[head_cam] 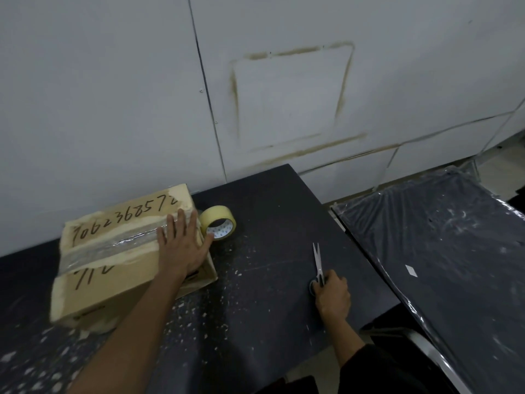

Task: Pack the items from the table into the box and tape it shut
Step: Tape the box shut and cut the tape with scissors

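On dark speckled counter (255, 280): taped box (119, 260) under flat, open left hand (181, 248); tape roll (218, 224) beside; right hand (332, 297) gripping scissors (318, 265).

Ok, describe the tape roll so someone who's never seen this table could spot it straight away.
On the dark speckled table, find the cardboard box with handwritten numbers at the left. The tape roll sits just off the box's right end, by the left hand. It is the only round, pale yellow thing there.

Left hand (181, 248) presses flat on the taped box (113, 260), tape roll (218, 226) just beside. Right hand (333, 294) grips the scissors (318, 265), blades look barely parted.
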`<state>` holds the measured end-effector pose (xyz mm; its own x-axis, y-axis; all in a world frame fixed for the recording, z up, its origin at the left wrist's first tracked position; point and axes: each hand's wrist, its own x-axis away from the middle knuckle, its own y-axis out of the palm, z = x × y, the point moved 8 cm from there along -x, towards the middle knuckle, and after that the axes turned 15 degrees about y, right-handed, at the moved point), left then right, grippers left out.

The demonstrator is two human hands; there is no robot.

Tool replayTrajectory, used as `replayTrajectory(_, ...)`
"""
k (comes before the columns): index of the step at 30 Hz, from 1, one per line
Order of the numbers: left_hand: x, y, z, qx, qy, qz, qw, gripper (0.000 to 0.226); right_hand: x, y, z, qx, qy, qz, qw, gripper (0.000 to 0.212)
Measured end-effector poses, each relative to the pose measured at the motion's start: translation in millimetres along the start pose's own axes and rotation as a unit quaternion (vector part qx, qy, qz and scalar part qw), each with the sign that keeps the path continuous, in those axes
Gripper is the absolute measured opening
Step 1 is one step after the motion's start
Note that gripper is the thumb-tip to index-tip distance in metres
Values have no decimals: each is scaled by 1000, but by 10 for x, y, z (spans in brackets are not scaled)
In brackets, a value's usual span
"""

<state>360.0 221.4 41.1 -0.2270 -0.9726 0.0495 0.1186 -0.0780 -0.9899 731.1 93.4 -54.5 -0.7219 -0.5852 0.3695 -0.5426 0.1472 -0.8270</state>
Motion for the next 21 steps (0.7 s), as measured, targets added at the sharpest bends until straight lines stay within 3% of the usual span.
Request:
replayTrajectory(7,39,-56,18,23,8,8,1000,80,11,-41,-138,53,-51,23,997,24)
replayTrajectory(10,65,-106,13,32,11,20,999,78,73,16,-321,43,-81,-3,996,25)
replayTrajectory(14,51,-107,3,34,15,24,999,73,35,311,-463,2,-59,-133,989,30)
replayTrajectory(16,45,-106,-16,39,15,29,999,71,75,453,-575,-71,-53,-219,972,28)
replayTrajectory(21,31,-147,-75,30,20,51,998,68,611,545,-1090,-207,-70,-457,862,32)
